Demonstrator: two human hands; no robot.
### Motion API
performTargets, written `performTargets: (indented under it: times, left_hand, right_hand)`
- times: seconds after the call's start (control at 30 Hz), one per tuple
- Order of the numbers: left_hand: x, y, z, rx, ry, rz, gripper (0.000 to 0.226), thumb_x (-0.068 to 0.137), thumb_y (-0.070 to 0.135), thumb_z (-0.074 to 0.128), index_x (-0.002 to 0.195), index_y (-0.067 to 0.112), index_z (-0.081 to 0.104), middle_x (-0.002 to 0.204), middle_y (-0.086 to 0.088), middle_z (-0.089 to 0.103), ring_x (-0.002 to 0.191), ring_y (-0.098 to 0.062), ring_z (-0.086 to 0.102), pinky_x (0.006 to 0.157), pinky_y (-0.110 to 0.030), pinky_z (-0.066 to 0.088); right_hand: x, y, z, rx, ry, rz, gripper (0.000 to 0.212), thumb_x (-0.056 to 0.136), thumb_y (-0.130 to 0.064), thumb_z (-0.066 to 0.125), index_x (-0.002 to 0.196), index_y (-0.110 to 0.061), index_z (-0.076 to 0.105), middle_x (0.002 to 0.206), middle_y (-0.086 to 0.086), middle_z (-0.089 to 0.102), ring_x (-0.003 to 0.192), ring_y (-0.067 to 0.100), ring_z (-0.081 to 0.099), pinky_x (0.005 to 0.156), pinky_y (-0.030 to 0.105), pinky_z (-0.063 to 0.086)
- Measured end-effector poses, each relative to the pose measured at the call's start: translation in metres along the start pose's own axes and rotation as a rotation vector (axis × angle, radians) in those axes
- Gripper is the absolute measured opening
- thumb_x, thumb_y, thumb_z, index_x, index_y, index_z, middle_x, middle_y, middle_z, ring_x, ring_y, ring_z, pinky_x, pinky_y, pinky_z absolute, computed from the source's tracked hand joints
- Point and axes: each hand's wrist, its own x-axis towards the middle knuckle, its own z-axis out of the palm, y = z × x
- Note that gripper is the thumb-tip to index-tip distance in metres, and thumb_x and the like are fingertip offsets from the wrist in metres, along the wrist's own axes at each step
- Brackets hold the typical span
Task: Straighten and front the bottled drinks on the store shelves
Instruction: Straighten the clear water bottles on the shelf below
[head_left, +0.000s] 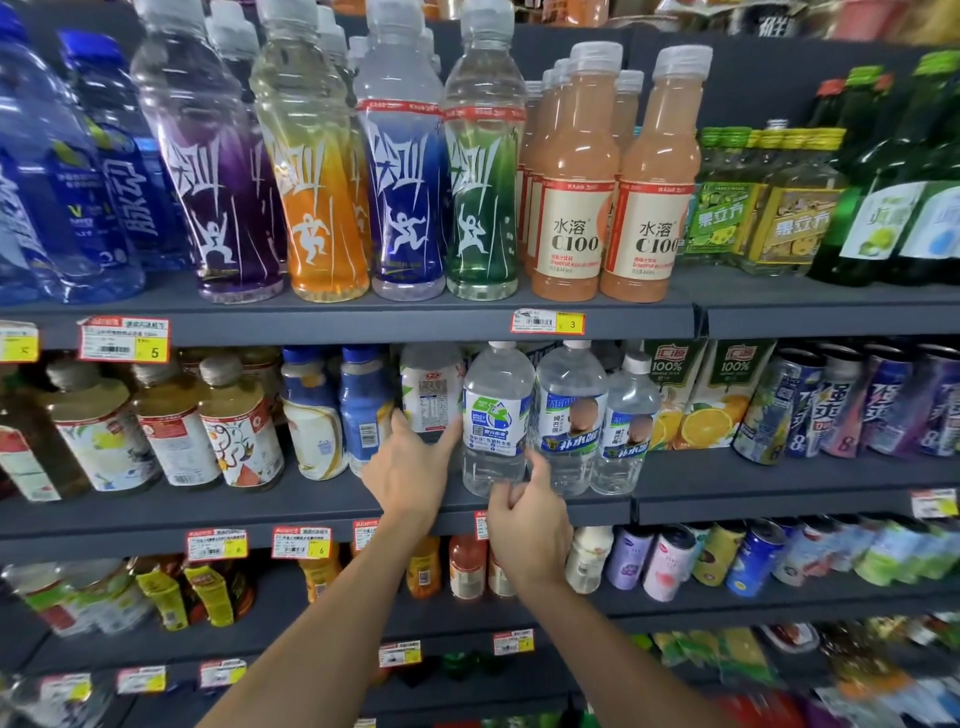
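Lighting: bright, even.
Glare: soft highlights on bottles (311, 156) above left hand (410, 467).
Blur: frame corners below right hand (527, 525).
Distortion: edges bow outward.

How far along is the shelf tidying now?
Looks done: the top-shelf sports bottles stand at the edge, labels forward. In hand: the right hand grips the clear water bottle at its base, the left hand beside it. Remaining: the white bottle sits further back, its back label showing.

Here's my left hand (410, 467) and right hand (524, 525), both bare (forearms (332, 597) bare too, slim-wristed).
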Motion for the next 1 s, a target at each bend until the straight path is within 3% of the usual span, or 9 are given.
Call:
performTargets:
  times: [0.3, 0.57, 0.67, 0.83, 0.93, 1.0]
  left_hand:
    - [0.011, 0.013, -0.005, 0.004, 0.004, 0.019, 0.072, 0.082, 0.079, 0.049, 0.108, 0.013, 0.052, 0.098, -0.011, 0.07, 0.084, -0.036, 0.068, 0.063, -0.038, 0.037]
    - [0.011, 0.007, -0.015, -0.099, 0.013, 0.014, 0.068, 0.075, 0.08, 0.058, 0.091, 0.015, 0.051, 0.072, 0.001, 0.059, 0.071, -0.029, 0.066, 0.059, -0.033, 0.04]
    - [0.007, 0.001, -0.021, -0.097, 0.021, 0.022, 0.069, 0.074, 0.082, 0.057, 0.096, 0.017, 0.054, 0.073, 0.0, 0.065, 0.072, -0.029, 0.067, 0.059, -0.033, 0.039]
    - [-0.007, -0.01, -0.035, -0.116, 0.042, 0.03, 0.073, 0.07, 0.087, 0.052, 0.111, 0.027, 0.056, 0.067, 0.012, 0.058, 0.073, -0.021, 0.068, 0.064, -0.032, 0.046]
    - [-0.011, -0.019, -0.042, -0.086, 0.049, 0.051, 0.08, 0.07, 0.09, 0.047, 0.121, 0.027, 0.053, 0.069, 0.012, 0.061, 0.075, -0.019, 0.069, 0.064, -0.032, 0.045]
    - [-0.011, -0.023, -0.047, -0.078, 0.066, 0.079, 0.079, 0.071, 0.089, 0.047, 0.121, 0.028, 0.05, 0.075, 0.013, 0.062, 0.08, -0.02, 0.069, 0.066, -0.033, 0.045]
  right_hand:
    - [0.0, 0.0, 0.007, 0.012, 0.054, -0.006, 0.055, 0.096, -0.027, 0.052, 0.149, -0.02, 0.041, 0.053, -0.009, 0.055, 0.056, 0.006, 0.056, 0.056, 0.031, 0.044]
    - [0.0, -0.003, 0.011, -0.031, 0.084, -0.01, 0.064, 0.094, -0.04, 0.056, 0.151, -0.017, 0.037, 0.055, -0.014, 0.06, 0.059, 0.004, 0.054, 0.061, 0.03, 0.04]
    - [0.0, -0.002, 0.013, -0.047, 0.109, -0.01, 0.065, 0.093, -0.043, 0.059, 0.15, -0.018, 0.039, 0.055, -0.017, 0.059, 0.059, 0.001, 0.05, 0.062, 0.03, 0.039]
    - [-0.002, -0.002, 0.019, -0.011, 0.157, 0.011, 0.071, 0.089, -0.053, 0.065, 0.148, -0.02, 0.042, 0.055, -0.019, 0.059, 0.068, 0.004, 0.063, 0.069, 0.032, 0.048]
    - [-0.004, -0.006, 0.025, 0.034, 0.184, 0.05, 0.076, 0.085, -0.055, 0.07, 0.147, -0.023, 0.04, 0.066, -0.018, 0.06, 0.07, 0.006, 0.06, 0.075, 0.039, 0.055]
    - [-0.006, -0.011, 0.027, 0.06, 0.218, 0.071, 0.076, 0.083, -0.055, 0.073, 0.144, -0.025, 0.039, 0.094, -0.013, 0.065, 0.091, 0.016, 0.066, 0.079, 0.045, 0.055]
